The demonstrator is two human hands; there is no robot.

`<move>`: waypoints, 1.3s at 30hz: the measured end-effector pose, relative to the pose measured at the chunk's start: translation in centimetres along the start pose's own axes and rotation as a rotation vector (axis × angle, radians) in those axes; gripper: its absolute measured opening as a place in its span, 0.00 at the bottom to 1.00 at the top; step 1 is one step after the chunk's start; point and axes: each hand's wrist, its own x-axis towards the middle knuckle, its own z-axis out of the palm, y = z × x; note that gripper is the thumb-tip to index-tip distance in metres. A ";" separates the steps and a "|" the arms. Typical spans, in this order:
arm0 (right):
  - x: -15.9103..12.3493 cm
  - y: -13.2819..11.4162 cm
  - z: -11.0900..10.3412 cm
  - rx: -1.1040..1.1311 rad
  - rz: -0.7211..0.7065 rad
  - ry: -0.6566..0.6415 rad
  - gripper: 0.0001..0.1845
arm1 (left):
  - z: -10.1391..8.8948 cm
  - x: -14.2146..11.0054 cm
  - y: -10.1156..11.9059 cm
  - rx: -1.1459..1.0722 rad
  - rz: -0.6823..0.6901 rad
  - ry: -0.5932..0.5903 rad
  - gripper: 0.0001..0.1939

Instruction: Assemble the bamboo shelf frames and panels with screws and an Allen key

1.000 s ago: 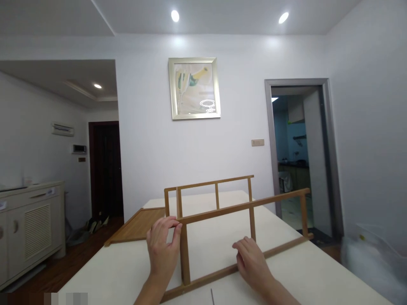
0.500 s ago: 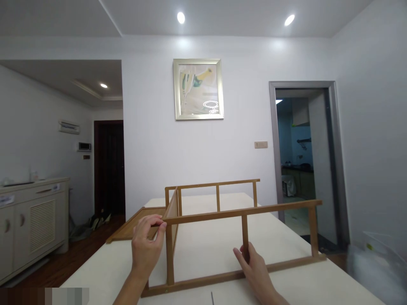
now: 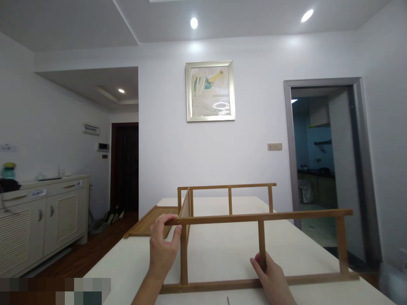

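A: What is shown nearest the viewer?

B: The near wooden frame (image 3: 260, 250) is stood upright on the white bench (image 3: 222, 250). Its top left corner is pinched by the left hand (image 3: 163, 250), thumb and fingers closed on the rail. Its middle upright is gripped low down by the right hand (image 3: 272, 279), fingers wrapped around the post.

A: And beyond that?

B: A side panel (image 3: 185, 205) is seen running from the near frame's left end back to a far wooden frame (image 3: 227, 198), which is also stood upright. A flat wooden board (image 3: 149, 221) is laid at the bench's left edge, apart from the frames. A framed picture (image 3: 210, 91) is hung on the wall behind.

A: How far along is the assembly judged to be?

B: Roughly midway, it may be judged. Two frames are raised and appear joined on the left. No panel is seen on the right side, and the flat board is not yet fitted. Whether the left joint is fastened cannot be told.
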 end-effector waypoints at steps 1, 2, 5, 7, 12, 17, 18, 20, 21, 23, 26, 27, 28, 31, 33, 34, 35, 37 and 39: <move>0.0 -0.1 0.0 -0.003 0.006 -0.008 0.14 | 0.0 0.1 0.1 0.007 0.017 0.014 0.11; 0.1 -0.1 0.0 -0.007 0.012 -0.019 0.14 | 0.1 0.2 0.2 0.016 0.033 0.029 0.11; 0.2 -0.2 0.0 -0.027 0.020 -0.033 0.14 | 0.1 0.5 0.4 0.026 0.069 0.057 0.07; 0.4 -0.1 -0.1 -0.041 0.028 -0.022 0.15 | 0.2 0.5 0.6 0.027 0.085 0.057 0.05; 0.9 0.3 -1.1 -0.087 0.089 0.035 0.17 | 0.6 0.1 1.9 0.050 0.114 0.044 0.02; 1.2 0.8 -1.7 -0.129 0.174 0.076 0.19 | 1.1 -0.4 3.2 0.071 0.150 0.037 0.02; 1.2 0.9 -1.7 -0.133 0.181 0.078 0.19 | 1.1 -0.4 3.3 0.071 0.151 0.038 0.02; 1.3 1.0 -1.5 -0.134 0.186 0.077 0.18 | 1.0 -0.4 3.4 0.068 0.152 0.029 0.03; 1.3 1.0 -1.5 -0.133 0.186 0.075 0.18 | 0.9 -0.4 3.4 0.067 0.154 0.020 0.04; 1.3 1.0 -1.4 -0.129 0.187 0.076 0.17 | 0.7 -0.5 3.3 0.061 0.152 -0.002 0.06; 1.2 1.0 -1.4 -0.117 0.182 0.087 0.17 | 0.5 -0.7 3.2 0.046 0.124 -0.029 0.09; 1.2 1.0 -1.4 -0.113 0.178 0.091 0.16 | 0.5 -0.7 3.1 0.045 0.108 -0.034 0.10; 1.2 1.0 -1.4 -0.110 0.175 0.095 0.16 | 0.6 -0.8 3.1 0.047 0.091 -0.036 0.11; 1.3 1.2 -1.4 -0.105 0.168 0.098 0.15 | 0.6 -0.9 3.2 0.067 0.072 -0.021 0.11; 1.4 1.3 -1.3 -0.104 0.165 0.098 0.15 | 0.7 -0.8 3.4 0.072 0.084 -0.007 0.09; 1.4 1.4 -1.3 -0.103 0.164 0.100 0.15 | 0.7 -0.8 3.4 0.072 0.092 -0.001 0.08; 1.4 1.4 -1.3 -0.103 0.164 0.102 0.15 | 0.7 -0.7 3.5 0.071 0.102 0.005 0.07; 1.4 1.5 -1.3 -0.103 0.164 0.106 0.15 | 0.7 -0.6 3.6 0.072 0.129 0.013 0.03; 1.4 1.4 -1.3 -0.105 0.162 0.103 0.15 | 0.7 -0.5 3.6 0.077 0.155 0.016 0.02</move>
